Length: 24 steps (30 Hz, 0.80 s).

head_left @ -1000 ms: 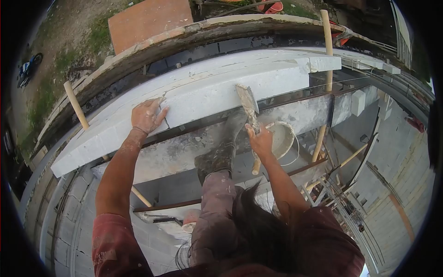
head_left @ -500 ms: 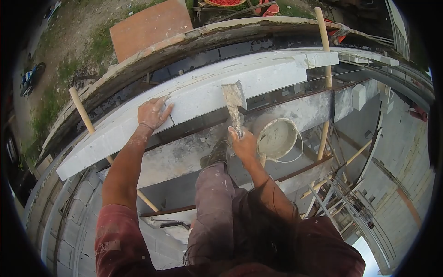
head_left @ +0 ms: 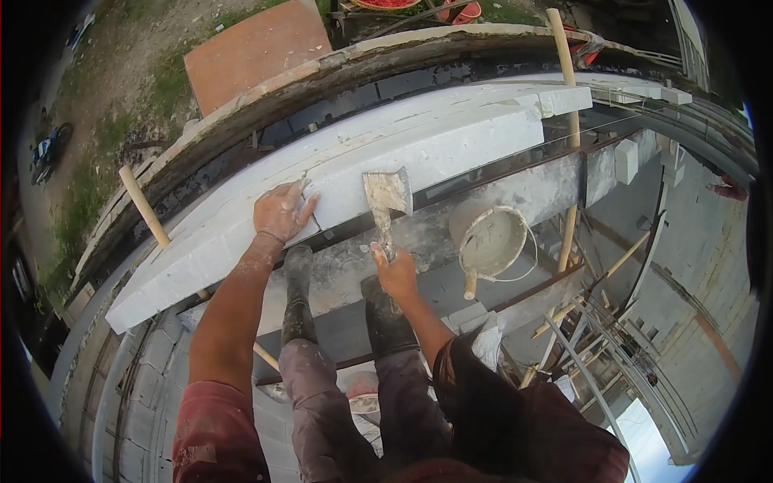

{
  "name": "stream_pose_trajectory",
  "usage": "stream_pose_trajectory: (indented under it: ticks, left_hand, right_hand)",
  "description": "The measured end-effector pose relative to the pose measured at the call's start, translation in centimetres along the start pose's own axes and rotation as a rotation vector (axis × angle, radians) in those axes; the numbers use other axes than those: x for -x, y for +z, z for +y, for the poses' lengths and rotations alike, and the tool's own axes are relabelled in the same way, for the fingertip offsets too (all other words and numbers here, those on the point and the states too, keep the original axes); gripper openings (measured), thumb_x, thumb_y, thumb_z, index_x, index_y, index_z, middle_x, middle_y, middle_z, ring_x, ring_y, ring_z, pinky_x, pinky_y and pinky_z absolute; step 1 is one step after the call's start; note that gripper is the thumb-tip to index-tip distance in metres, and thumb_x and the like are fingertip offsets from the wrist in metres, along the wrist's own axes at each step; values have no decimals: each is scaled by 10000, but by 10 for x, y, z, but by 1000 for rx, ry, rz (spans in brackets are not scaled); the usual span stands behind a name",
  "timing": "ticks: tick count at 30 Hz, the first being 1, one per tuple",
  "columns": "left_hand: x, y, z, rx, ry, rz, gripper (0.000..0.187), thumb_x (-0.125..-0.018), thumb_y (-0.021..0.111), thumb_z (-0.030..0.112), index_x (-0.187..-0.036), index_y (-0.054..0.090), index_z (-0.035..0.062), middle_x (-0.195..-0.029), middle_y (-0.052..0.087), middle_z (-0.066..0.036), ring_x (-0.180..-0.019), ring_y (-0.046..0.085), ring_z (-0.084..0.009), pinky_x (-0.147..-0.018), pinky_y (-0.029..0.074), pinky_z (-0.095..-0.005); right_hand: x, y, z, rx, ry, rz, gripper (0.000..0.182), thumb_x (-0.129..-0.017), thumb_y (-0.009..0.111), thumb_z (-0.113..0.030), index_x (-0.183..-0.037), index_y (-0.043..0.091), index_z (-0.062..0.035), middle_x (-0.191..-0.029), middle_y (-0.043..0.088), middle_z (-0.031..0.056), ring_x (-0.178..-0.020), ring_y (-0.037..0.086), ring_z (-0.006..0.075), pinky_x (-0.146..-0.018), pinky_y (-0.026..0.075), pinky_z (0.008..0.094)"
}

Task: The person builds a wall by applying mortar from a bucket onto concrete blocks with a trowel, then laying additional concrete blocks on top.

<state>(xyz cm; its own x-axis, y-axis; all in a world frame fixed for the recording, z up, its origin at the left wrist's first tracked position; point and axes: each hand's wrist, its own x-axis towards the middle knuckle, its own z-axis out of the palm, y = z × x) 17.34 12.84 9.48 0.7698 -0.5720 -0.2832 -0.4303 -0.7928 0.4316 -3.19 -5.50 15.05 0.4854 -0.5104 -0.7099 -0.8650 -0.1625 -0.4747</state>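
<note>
Head view, looking straight down past the person's knees and two dark boots (head_left: 385, 315) planted on a plank. Nearest the body, the right hand (head_left: 394, 272) is closed tight round the handle of a trowel (head_left: 386, 196), whose mortar-smeared blade lies flat against the near face of the white blocks (head_left: 419, 141). A second ago that blade was turned edge-on and further to the right; since then it has swung flat and slid leftward, closer to the other hand, and the person now stands on both feet where one leg was raised. My reading is that mortar is being pressed or smoothed onto the block face rather than scooped.

Left of the trowel, the left hand (head_left: 282, 211) rests open on the block top, fingers spread over a joint crack, just as before, steadying.

Right of the grip and a little below it, a bucket (head_left: 489, 240) of grey mix sits on the plank, a stick handle poking out toward the person.

Beyond the blocks runs a darker curved ledge, then bamboo poles (head_left: 145, 207), then ground far below with a brown board (head_left: 254, 50).
</note>
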Motion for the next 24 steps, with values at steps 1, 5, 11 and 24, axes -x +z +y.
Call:
stream_pose_trajectory:
  ticks: [1,5,11,24]
  left_hand:
    - [-1,0,0,-8,4,2,417,-949,656,476,-1221,733,170,-1079,758,-116,-987,728,-291,-858,572,-398]
    - [-1,0,-5,5,3,-9,429,-953,655,480,-1213,735,148,-1079,769,-119,-991,734,-284,-874,573,-392]
    - [2,6,-15,81,56,57,446,-969,636,479,-1202,731,111,-1103,769,-120,-1048,727,-280,-910,565,-383]
    - [2,6,-22,185,75,37,483,-992,612,458,-1194,700,28,-1154,751,-157,-1111,705,-258,-947,546,-381]
  right_hand:
    - [0,1,0,-24,-48,24,421,-968,719,-369,-851,683,34,-729,676,221,-669,665,381,-636,500,460]
    - [3,7,-4,45,-19,7,419,-979,709,-358,-831,672,31,-691,655,189,-612,614,325,-612,478,444]
    - [7,21,3,143,-148,130,431,-992,697,-360,-839,678,43,-578,576,132,-532,567,228,-555,451,428]
    - [7,33,4,10,20,67,502,-1021,669,-369,-715,614,25,-466,499,54,-366,514,165,-390,389,371]
